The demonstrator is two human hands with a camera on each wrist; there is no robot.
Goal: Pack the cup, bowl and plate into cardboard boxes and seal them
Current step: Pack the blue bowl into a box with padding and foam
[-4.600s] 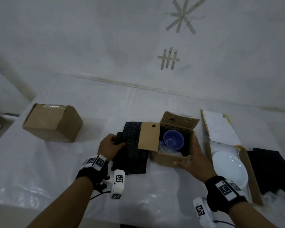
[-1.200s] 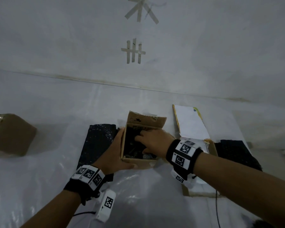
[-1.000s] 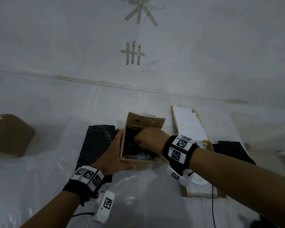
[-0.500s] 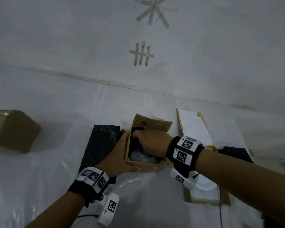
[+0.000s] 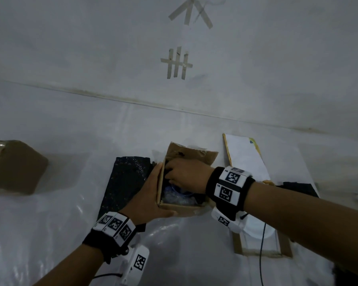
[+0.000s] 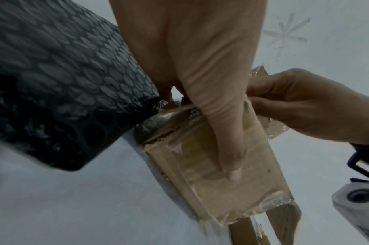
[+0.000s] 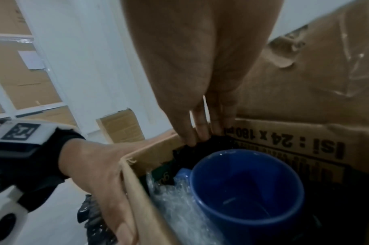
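A small open cardboard box [image 5: 180, 207] stands mid-table. Inside it sits a blue cup [image 7: 248, 190] on clear bubble wrap [image 7: 175, 207]. My left hand [image 5: 153, 193] lies flat against the box's left wall, its thumb pressed along the front [image 6: 227, 140]. My right hand [image 5: 170, 172] reaches into the far left corner, where its fingertips [image 7: 200, 136] pinch a wad of black bubble wrap [image 7: 202, 149] beside the cup. A white plate [image 5: 258, 230] lies in a flat open box [image 5: 285, 248] at the right, partly hidden by my right wrist.
A sheet of black bubble wrap [image 5: 128, 182] lies just left of the small box. A closed cardboard box [image 5: 15, 166] stands at far left. More black wrap [image 5: 298, 187] lies at far right. The flat box's white lid [image 5: 244, 155] stands open behind it.
A black wrap piece went from the table into the small box. My right hand crossed from the box's right side into its far left corner, and my left hand came onto the left wall.
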